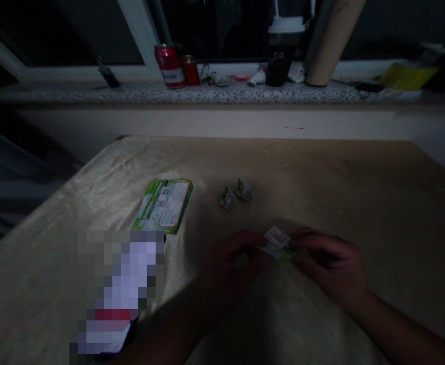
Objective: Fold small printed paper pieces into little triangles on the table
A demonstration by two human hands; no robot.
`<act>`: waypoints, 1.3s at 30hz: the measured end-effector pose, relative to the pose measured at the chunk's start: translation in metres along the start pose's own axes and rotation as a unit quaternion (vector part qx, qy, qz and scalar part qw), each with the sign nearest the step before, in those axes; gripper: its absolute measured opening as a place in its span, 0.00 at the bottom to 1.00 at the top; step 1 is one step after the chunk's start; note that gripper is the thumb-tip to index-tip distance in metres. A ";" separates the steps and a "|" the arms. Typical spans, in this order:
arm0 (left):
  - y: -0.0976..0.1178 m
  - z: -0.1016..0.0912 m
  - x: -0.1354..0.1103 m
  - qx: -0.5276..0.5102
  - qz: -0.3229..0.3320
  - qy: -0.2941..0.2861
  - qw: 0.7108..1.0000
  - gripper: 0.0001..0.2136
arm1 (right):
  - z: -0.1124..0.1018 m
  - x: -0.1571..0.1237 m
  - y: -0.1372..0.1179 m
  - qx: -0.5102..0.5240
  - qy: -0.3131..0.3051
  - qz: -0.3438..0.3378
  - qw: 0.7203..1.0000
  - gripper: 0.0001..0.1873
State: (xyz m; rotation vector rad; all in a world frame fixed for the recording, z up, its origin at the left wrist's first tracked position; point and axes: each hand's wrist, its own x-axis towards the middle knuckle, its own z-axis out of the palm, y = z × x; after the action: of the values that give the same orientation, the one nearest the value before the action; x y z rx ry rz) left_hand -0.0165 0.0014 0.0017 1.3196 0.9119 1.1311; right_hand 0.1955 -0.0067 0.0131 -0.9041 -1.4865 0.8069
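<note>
Between my two hands is a small folded piece of printed paper [277, 238], white with orange and blue print and some green below. My left hand [237, 256] pinches its left edge with thumb and fingers. On the opposite side, my right hand [327, 256] grips the paper near its green part. Beyond the hands, two small folded paper pieces, one at the left [227, 198] and one at the right [244, 189], stand on the table. A green printed packet [165, 205] lies flat to the left of them.
A blurred-out bright object [127, 284] lies at the front left of the table [359, 177]. On the windowsill [131, 94] behind stand a red can [170, 66], a red lighter-like item [191, 70], a dark lidded cup [279, 56] and a cardboard tube [332, 45].
</note>
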 end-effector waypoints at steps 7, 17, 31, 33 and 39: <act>0.005 0.003 0.002 -0.017 -0.039 0.027 0.999 0.07 | 0.001 -0.004 0.003 0.034 0.009 0.060 0.998 0.09; 0.008 0.011 -0.001 -0.018 -0.048 0.049 0.998 0.07 | 0.008 -0.007 0.006 0.053 0.014 0.101 0.993 0.07; -0.001 0.017 -0.005 0.039 0.013 0.082 0.996 0.09 | 0.018 -0.006 0.003 0.034 0.029 0.074 0.996 0.12; -0.002 0.018 -0.007 0.041 0.019 0.081 0.996 0.09 | 0.018 -0.005 0.002 0.036 0.031 0.066 0.997 0.12; -0.007 0.014 -0.007 0.003 -0.031 0.064 0.997 0.08 | 0.015 -0.005 -0.001 0.029 0.021 0.059 0.998 0.13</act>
State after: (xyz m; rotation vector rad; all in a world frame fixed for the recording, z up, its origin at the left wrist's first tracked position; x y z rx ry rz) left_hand -0.0034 -0.0083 -0.0053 1.2264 1.0431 1.1758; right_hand 0.1811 -0.0110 0.0101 -0.9665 -1.3772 0.9078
